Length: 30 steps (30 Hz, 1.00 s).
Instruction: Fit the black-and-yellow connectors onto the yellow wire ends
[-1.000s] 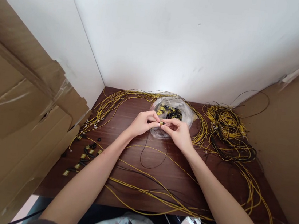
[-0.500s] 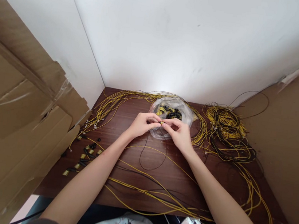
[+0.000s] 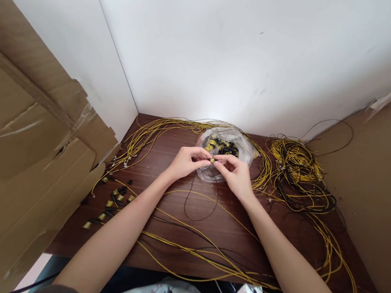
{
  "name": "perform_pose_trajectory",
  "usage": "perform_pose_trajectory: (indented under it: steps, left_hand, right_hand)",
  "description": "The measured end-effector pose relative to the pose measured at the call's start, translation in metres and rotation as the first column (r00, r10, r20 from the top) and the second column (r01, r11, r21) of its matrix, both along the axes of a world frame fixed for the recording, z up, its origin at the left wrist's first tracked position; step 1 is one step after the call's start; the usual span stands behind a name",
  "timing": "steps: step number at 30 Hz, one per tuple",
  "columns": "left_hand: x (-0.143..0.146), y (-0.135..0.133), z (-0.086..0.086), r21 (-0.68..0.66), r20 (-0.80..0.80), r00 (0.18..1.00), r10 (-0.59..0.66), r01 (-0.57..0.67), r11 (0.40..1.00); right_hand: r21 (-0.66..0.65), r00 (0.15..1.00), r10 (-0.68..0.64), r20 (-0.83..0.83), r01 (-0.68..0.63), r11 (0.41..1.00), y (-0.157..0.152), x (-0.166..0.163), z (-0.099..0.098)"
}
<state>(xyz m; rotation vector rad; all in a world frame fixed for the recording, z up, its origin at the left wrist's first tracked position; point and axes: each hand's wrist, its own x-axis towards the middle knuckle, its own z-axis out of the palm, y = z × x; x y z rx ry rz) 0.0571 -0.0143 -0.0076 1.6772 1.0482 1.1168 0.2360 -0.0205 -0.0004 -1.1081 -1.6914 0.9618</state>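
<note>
My left hand (image 3: 186,163) and my right hand (image 3: 234,174) meet above the front of a clear plastic bag (image 3: 249,146). Their fingertips pinch a small yellow piece (image 3: 212,160) from both sides; it is too small to make out exactly. Below them hangs a thin black wire (image 3: 197,220) in a loop, its ends hidden near the fingers. Inside the bag lie several black and yellow connectors (image 3: 229,147).
Yellow cables (image 3: 162,125) curve along the back of the brown table (image 3: 172,211). On the right is a tangled cable pile (image 3: 296,162). Several black-and-yellow plugs (image 3: 110,205) lie at left. More yellow cables (image 3: 199,254) cross the front. Cardboard (image 3: 18,152) stands at the left.
Both hands stay in nearly the same place. The small yellow piece between the fingertips shows a little more now. The wire loop has barely shifted.
</note>
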Motion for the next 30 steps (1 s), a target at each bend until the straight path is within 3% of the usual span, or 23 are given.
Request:
perform_pose_trajectory:
  steps: [4,14,30]
  left_hand:
    - [-0.0001,-0.0003,0.0001,0.012,-0.006,1.0,0.019,-0.019,1.0]
    - [-0.0002,-0.0003,0.0005,0.017,-0.024,0.999,0.023,-0.023,1.0]
    - [0.0001,-0.0007,0.0007,0.0,-0.015,1.0,0.006,-0.006,1.0]
  right_hand:
    - [0.04,0.999,-0.02,0.042,0.018,0.999,-0.0006,0.0002,0.0024]
    - [-0.036,0.999,-0.032,-0.031,0.031,0.999,0.0007,0.0003,-0.0015]
    - [-0.002,1.0,-0.017,0.002,0.017,1.0,-0.0002,0.0009,0.0003]
